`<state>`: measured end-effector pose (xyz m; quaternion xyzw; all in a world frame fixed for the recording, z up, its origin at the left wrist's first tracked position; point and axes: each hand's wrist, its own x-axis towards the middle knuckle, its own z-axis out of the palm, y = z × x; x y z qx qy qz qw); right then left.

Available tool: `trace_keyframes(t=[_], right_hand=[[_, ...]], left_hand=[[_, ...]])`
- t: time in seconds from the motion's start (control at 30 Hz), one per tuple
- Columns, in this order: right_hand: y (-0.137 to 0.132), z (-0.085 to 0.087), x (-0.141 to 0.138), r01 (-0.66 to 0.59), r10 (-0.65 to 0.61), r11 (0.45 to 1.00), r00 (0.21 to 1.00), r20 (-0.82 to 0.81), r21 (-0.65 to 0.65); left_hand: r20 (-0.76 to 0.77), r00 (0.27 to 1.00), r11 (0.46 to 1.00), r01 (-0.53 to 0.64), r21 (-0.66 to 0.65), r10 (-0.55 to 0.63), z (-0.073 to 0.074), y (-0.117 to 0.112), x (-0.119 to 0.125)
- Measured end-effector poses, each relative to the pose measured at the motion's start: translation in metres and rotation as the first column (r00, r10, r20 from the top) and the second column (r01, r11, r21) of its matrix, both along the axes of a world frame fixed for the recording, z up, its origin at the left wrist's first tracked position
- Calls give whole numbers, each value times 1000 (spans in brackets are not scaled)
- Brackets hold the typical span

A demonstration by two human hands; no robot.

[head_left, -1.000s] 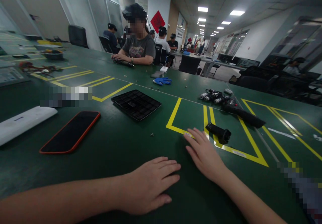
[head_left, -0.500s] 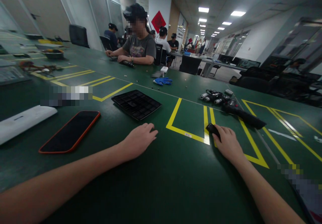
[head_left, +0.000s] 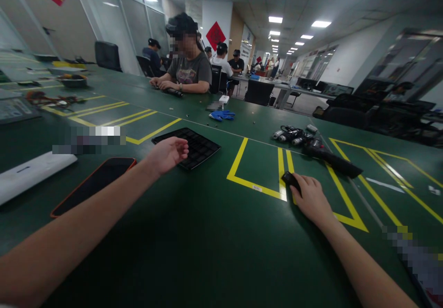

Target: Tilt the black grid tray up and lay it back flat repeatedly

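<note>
My left hand (head_left: 169, 155) is raised in front of the near left corner of a black gridded plastic panel (head_left: 200, 148). Its fingers are loosely curled and slightly apart, with nothing visible in them. At the yellow tape on the right, my right hand (head_left: 313, 199) is closed around a small black object (head_left: 290, 181), whose exact kind I cannot make out. Only its front end shows beyond the fingers. An orange-cased phone (head_left: 100, 178) lies face up beyond my left forearm, which hides part of it.
Black cables with silver cylindrical parts (head_left: 294, 135) lie at the right, beside a long black item (head_left: 334, 162). A blue glove (head_left: 222, 115) rests farther back. The long white case (head_left: 34, 176) is at left. Across the green table (head_left: 221, 252) sits a person (head_left: 190, 68).
My left hand has moved left and up from the table, turning its palm more into view, and now overlaps the black panel. My right hand stays on the small black object.
</note>
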<state>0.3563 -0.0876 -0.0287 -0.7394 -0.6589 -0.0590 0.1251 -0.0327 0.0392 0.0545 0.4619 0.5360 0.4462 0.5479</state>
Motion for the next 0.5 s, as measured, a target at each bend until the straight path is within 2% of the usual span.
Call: trace_keyframes(t=[0.03, 0.07, 0.1, 0.13, 0.17, 0.2, 0.23, 0.27, 0.33, 0.4, 0.43, 0.5], right_hand=[[0, 0, -1, 5, -5, 1000, 1000, -5, -5], [0, 0, -1, 8, -8, 1000, 1000, -8, -7], [0, 0, -1, 11, -11, 1000, 1000, -12, -7], [0, 0, -1, 12, -12, 1000, 1000, -14, -5], [1, -1, 0, 8, -8, 1000, 1000, -17, 0], [1, -2, 1, 2, -2, 1000, 1000, -20, 8], [1, -3, 3, -5, 5, 1000, 1000, -23, 19], [2, -4, 4, -12, 13, 999, 999, -30, 30], [4, -6, 6, -14, 17, 999, 997, -69, 50], [5, -6, 1, 15, -3, 997, 987, -163, 71], [5, -6, -6, 24, -4, 996, 973, -229, 85], [2, -5, -26, -4, 51, 992, 924, -379, 124]], left_hand=[[-179, 983, 997, -33, 64, 44, 1, 11, -5], [-401, 913, 991, -30, 130, 80, 0, 22, -9], [-623, 776, 986, 9, 168, 99, -1, 30, -12], [-802, 591, 984, 71, 161, 88, -3, 38, -15], [-914, 401, 985, 130, 116, 55, -5, 44, -17], [-969, 247, 984, 172, 54, 10, -8, 48, -18], [-990, 140, 980, 199, 0, -28, -10, 51, -18], [-996, 74, 975, 217, -39, -56, -12, 53, -18], [-998, 18, 971, 229, -61, -67, -15, 52, -17], [-998, 6, 968, 243, -57, -61, -18, 45, -12], [-998, 25, 962, 268, -44, -52, -20, 38, -8], [-991, 127, 935, 356, 14, -33, -24, 19, 5]])
